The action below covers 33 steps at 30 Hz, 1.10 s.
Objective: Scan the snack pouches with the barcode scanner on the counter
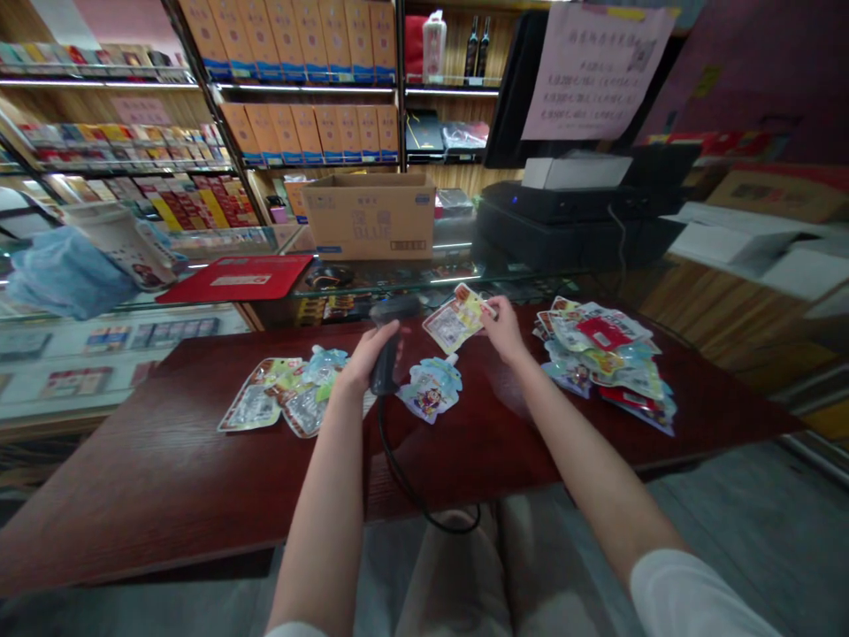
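Note:
My left hand (372,352) is wrapped round the grip of a black handheld barcode scanner (385,367), whose cable hangs down toward my lap. Between the fingers of my right hand (502,327) is the edge of a yellow and white snack packet (456,318), raised a little with its printed back turned to me. Below it, between my hands, lies a blue and purple spouted pouch (431,389) with a cartoon figure. Several similar packets (256,398) lie left of the scanner. A heap of packets (603,345), some with red parts, sits to the right of my right hand.
The dark red wooden table (179,460) meets a glass counter behind. A cardboard box (371,217), a red mat (242,279), a cup (123,243) beside a blue cloth (66,270) and a black monitor (517,97) stand or lie there. Stocked shelves rise beyond.

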Motion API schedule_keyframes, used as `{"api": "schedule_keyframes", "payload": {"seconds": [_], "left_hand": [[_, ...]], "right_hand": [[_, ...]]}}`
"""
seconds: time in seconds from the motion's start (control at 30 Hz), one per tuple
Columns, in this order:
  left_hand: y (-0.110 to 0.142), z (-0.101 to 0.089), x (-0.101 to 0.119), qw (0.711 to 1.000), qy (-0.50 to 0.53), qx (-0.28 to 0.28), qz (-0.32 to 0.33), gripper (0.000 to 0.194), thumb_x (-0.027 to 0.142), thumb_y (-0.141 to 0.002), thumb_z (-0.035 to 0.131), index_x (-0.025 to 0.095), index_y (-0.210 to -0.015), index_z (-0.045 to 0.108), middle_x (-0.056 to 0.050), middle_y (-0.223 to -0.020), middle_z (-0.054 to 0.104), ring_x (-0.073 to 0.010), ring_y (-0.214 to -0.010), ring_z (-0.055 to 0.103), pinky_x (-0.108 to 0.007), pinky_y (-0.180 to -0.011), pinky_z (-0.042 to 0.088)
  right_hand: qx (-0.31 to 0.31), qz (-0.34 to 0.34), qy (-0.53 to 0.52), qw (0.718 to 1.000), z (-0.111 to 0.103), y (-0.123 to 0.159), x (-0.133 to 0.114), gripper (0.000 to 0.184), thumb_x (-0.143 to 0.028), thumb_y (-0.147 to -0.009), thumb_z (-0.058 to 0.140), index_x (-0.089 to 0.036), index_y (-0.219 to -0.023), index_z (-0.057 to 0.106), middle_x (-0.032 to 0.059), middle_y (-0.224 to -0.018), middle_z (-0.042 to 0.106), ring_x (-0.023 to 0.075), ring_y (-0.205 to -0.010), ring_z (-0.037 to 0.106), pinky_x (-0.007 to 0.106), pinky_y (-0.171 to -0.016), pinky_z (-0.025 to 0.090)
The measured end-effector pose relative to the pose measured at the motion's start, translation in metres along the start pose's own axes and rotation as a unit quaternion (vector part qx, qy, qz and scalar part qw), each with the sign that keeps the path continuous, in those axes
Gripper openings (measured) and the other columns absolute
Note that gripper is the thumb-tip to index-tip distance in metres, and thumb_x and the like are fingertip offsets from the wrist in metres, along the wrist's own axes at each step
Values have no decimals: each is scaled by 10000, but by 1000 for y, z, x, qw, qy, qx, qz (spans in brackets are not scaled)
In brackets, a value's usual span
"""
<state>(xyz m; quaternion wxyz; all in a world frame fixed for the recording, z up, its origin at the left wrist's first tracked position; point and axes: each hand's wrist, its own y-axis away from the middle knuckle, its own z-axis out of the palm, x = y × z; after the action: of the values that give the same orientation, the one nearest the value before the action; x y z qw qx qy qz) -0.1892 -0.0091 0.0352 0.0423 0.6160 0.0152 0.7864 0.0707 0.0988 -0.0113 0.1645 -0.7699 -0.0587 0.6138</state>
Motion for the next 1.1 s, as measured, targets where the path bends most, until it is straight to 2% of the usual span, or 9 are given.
{"api": "schedule_keyframes", "payload": {"seconds": [0.13,0.23,0.33,0.53,0.7,0.83,1.0,1.1], "left_hand": [[1,7,-5,999,-8,-32,-1,614,632,-617,801,108,-917,691,3,-669,576,-85,-521,528,-211,-471,396],[2,18,-9,998,-2,-66,-13,600,618,-630,803,110,-929,691,6,-671,568,-82,-511,517,-212,-457,387],[6,34,-15,994,5,-106,-14,581,613,-652,791,109,-923,692,2,-667,568,-83,-510,515,-215,-464,390],[14,63,-29,987,-15,-154,-55,555,630,-660,776,137,-883,649,2,-650,560,-94,-500,507,-226,-463,389],[19,75,-36,983,-35,-165,-71,522,626,-655,776,151,-797,611,3,-630,554,-93,-495,506,-230,-469,396],[22,79,-38,978,-62,-178,-88,485,604,-677,767,156,-765,604,8,-617,551,-90,-493,504,-228,-467,390],[23,78,-36,979,-61,-172,-86,498,617,-696,759,153,-821,627,7,-649,559,-89,-511,508,-232,-484,396],[22,74,-31,981,-66,-166,-69,533,639,-701,749,148,-886,656,-4,-679,578,-100,-535,523,-245,-514,413]], "right_hand": [[120,-72,32,990,-46,-12,-24,234,-339,-772,533,-220,-974,536,54,-975,680,217,-881,667,361,-762,577],[144,-68,33,987,-71,-15,-31,220,-352,-784,529,-206,-942,574,81,-955,715,242,-882,692,397,-807,575],[148,-52,27,987,-85,-12,-24,220,-364,-761,565,-200,-904,594,89,-932,732,258,-862,705,413,-797,579],[167,-44,0,985,-91,-1,3,281,-443,-760,591,-203,-907,586,93,-969,733,261,-927,709,411,-809,581],[157,-49,18,986,-91,1,9,279,-463,-769,596,-210,-886,594,86,-931,729,262,-907,704,410,-811,580],[148,-50,9,988,-90,2,10,253,-439,-764,592,-211,-875,589,81,-918,725,254,-876,700,404,-800,578],[148,-54,3,988,-90,6,6,264,-449,-764,588,-217,-890,583,89,-945,726,259,-892,702,425,-825,576],[174,-71,0,982,-98,7,0,273,-437,-766,591,-207,-910,570,111,-980,716,267,-933,705,434,-853,570]]}}
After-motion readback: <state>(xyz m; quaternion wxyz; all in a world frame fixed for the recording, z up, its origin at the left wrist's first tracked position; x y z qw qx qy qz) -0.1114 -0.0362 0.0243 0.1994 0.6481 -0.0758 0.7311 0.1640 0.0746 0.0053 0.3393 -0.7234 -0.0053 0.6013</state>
